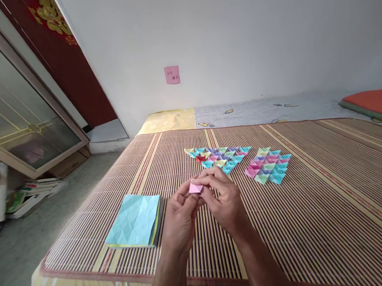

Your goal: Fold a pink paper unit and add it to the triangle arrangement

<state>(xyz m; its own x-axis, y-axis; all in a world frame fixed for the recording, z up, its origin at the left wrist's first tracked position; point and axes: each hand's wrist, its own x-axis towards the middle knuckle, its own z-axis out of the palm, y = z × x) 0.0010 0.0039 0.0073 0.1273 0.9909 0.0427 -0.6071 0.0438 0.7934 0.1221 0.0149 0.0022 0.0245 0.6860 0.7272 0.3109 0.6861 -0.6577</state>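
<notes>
Fingers (210,181) pinch folded, angular pink paper (195,188)

Matt folded paper (194,189), ribbed mat (312,222)

- Holds both bare forearms (259,255) out from the near side, slanting toward the middle.
- Pinches with the left hand (180,217), with thumb on the near side and fingers curled on the far side.
- Arches the right hand (226,198) leftward, with index finger extended and thumb beneath.
- Has fingertips close together, with wrists well apart.
</notes>
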